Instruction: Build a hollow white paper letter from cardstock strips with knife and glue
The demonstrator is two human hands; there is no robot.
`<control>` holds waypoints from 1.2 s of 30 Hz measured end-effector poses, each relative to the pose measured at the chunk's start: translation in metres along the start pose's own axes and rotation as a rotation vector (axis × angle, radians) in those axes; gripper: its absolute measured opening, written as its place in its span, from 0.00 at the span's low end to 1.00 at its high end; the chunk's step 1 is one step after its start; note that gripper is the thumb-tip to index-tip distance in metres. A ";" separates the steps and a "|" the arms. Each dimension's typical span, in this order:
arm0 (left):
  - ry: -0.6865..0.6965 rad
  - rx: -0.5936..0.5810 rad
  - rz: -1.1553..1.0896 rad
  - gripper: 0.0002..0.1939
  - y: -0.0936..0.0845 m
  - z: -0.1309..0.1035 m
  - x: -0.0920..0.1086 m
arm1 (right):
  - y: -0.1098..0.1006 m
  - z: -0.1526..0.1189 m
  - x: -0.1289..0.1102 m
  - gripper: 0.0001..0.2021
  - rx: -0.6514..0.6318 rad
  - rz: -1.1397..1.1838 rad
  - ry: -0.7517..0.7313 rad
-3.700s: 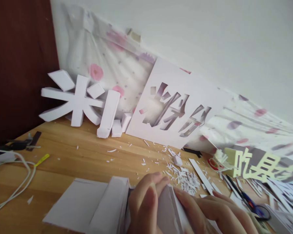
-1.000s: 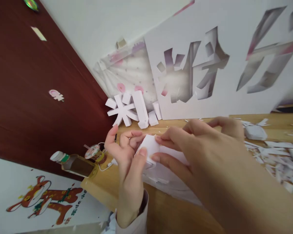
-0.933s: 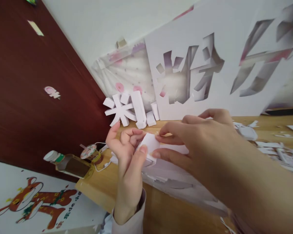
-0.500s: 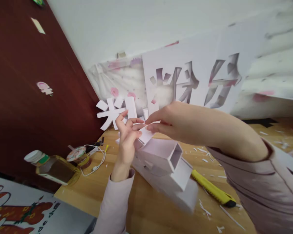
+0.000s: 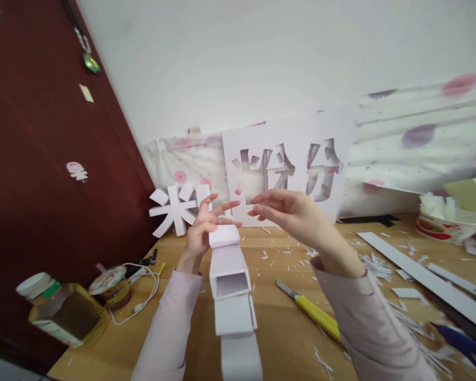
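Note:
A white foam-board letter shape (image 5: 228,264), built of hollow box-like sections, stands in front of me. My left hand (image 5: 200,233) grips its far left side, with the thumb against the top block and the other fingers spread behind. Apart from the piece, to its right, hovers my right hand (image 5: 289,209). Its index finger and thumb are slightly apart, and nothing shows between them. On the wooden table (image 5: 277,323) at the right lies a yellow utility knife (image 5: 315,315) with its blade out.
A finished white character (image 5: 176,209) and a board with cut-out characters (image 5: 297,127) lean by the wall. At left are an oil bottle (image 5: 69,312), a tape roll (image 5: 111,288) and a white cable (image 5: 153,291). Foam strips (image 5: 412,270), scraps and a paper bowl (image 5: 440,227) occupy the right.
My right hand has come off the white piece and drawn back to the right. The piece has turned to point toward me, while my left hand stays on it. The view has shifted right.

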State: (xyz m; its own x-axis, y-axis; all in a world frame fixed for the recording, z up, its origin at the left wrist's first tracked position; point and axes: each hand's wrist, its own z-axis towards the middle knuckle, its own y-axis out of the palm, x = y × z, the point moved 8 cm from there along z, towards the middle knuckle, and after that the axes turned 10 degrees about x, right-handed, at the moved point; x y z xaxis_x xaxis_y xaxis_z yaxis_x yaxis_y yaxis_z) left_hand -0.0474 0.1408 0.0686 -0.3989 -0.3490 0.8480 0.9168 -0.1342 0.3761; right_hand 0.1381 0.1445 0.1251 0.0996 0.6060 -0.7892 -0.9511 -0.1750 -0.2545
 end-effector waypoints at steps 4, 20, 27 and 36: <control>-0.027 -0.037 -0.029 0.40 -0.002 0.006 -0.004 | 0.022 0.005 0.029 0.12 0.073 -0.017 0.003; -0.135 -0.188 -0.045 0.42 0.019 0.016 -0.017 | 0.044 0.024 0.054 0.16 0.058 0.179 0.072; -0.183 -0.238 0.002 0.39 0.003 0.012 -0.003 | 0.043 0.026 0.056 0.19 0.059 0.258 0.052; -0.182 -0.297 0.074 0.34 -0.002 0.008 0.003 | 0.062 0.026 0.052 0.17 0.091 0.112 0.082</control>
State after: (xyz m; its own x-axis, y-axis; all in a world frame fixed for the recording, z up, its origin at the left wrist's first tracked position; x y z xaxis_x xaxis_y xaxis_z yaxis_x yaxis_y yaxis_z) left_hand -0.0502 0.1475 0.0731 -0.3034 -0.2006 0.9315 0.8977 -0.3880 0.2088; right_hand 0.0768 0.1853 0.0830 0.0112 0.5204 -0.8538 -0.9799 -0.1645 -0.1131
